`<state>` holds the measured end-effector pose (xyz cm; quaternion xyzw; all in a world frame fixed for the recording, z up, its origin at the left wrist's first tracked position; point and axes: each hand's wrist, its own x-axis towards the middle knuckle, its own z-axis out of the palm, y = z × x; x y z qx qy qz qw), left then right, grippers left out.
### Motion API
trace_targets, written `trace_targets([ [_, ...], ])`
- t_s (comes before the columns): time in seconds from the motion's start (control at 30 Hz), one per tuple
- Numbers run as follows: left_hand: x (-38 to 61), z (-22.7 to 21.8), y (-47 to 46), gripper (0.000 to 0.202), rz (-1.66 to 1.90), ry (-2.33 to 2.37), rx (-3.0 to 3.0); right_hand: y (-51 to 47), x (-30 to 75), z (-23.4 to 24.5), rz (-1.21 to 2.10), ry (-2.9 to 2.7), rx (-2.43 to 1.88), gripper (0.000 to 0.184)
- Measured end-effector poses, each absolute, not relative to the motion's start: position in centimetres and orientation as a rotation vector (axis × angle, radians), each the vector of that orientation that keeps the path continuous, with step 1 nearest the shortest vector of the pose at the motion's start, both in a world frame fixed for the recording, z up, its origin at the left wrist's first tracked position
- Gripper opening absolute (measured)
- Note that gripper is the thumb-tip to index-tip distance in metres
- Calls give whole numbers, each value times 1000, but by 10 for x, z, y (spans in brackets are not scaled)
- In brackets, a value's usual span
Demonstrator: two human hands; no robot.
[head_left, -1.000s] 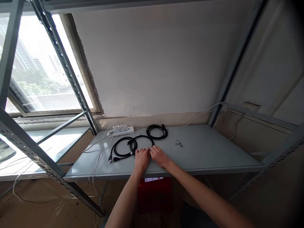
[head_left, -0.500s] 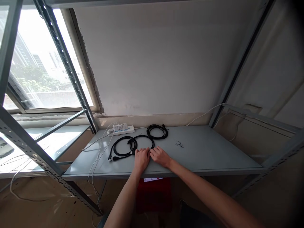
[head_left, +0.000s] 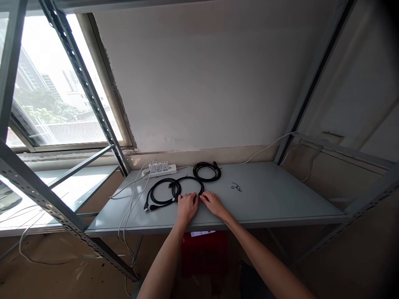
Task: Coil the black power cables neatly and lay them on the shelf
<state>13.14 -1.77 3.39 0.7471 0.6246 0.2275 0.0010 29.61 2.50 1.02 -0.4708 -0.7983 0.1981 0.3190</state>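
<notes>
A black cable (head_left: 178,189) lies in overlapping loops on the grey shelf (head_left: 274,195), its plug ends at the left. My left hand (head_left: 188,207) is closed over the near side of the right loop, pressing it near the shelf's front. Close beside it, my right hand (head_left: 214,204) has its fingertips pinched together at the same stretch of cable. Whatever small thing is between those fingertips is hidden. Behind the hands rests another coiled black cable (head_left: 218,172). Several thin black ties (head_left: 236,187) lie loose to the right of my right hand.
A white power strip (head_left: 165,169) with plugs in it stands at the back left; white cords (head_left: 128,212) run from it over the front edge. Metal uprights (head_left: 106,124) frame the shelf, with a window at the left. Below the shelf is a red stool-like object (head_left: 204,255).
The view has shifted slightly. My right hand's fingers have drawn a little and its wrist has turned, still beside the left hand. The cables lie as before.
</notes>
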Motion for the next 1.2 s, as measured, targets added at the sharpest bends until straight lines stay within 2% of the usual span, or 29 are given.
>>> trace_targets([
  [0.17, 132, 36, -18, 31, 664, 1972, 2357, 27, 299, 10, 741, -2027, -1144, 29],
  [0.43, 132, 37, -18, 32, 642, 1976, 2354, 55, 301, 37, 1461, -1879, -1220, 23],
  [0.53, 132, 36, -17, 33, 648, 1968, 2362, 59, 300, 51, 1566, -1875, -1288, 28],
  [0.67, 132, 36, -17, 31, 642, 1966, 2387, 60, 301, 57, 1615, -1927, -1266, 20],
  [0.93, 132, 34, -17, 31, 647, 1980, 2413, 52, 300, 43, 1456, -1899, -1289, 12],
  [1.2, 134, 35, -18, 33, 625, 1996, 2387, 21, 292, 9, 574, -1906, -1180, 12],
])
